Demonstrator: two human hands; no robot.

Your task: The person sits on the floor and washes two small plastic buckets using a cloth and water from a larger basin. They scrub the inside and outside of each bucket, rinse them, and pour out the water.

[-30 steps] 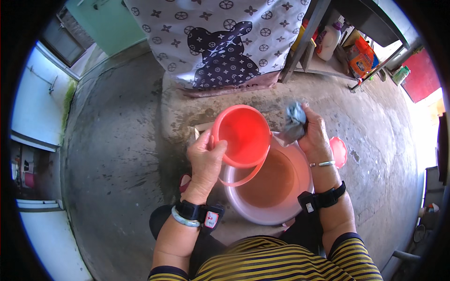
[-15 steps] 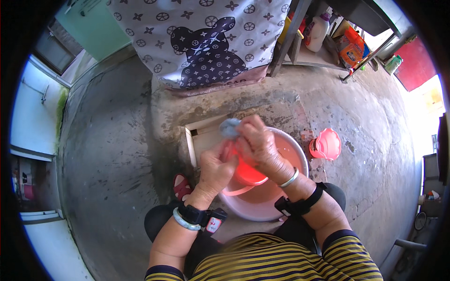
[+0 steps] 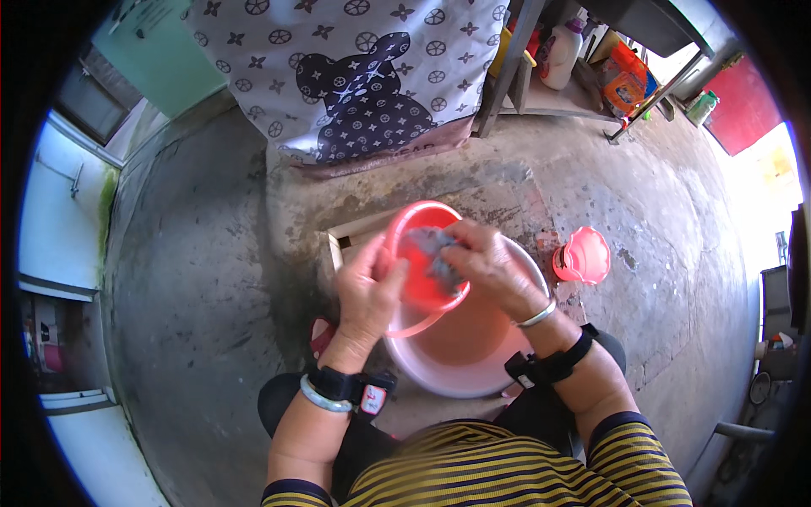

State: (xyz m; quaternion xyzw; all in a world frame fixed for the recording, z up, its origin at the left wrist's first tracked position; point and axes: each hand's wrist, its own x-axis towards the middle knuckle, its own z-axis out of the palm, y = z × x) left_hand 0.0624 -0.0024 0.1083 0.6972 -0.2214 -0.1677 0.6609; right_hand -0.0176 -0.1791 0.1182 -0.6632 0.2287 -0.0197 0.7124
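While over basin (image 3: pixel 473 372), cloth (image 3: pixel 431 258) inside bowl (image 3: pixel 422 253).

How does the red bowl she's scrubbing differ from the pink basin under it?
The red bowl is smaller and a deeper red; the pink basin is wider and paler. The bowl is held tilted in the air by the left hand, while the basin rests on the concrete floor. The right hand presses a grey cloth into the bowl, not the basin. Both are round.

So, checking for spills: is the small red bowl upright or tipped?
Tipped: the small red bowl shows its inside, held by the left hand over the basin.
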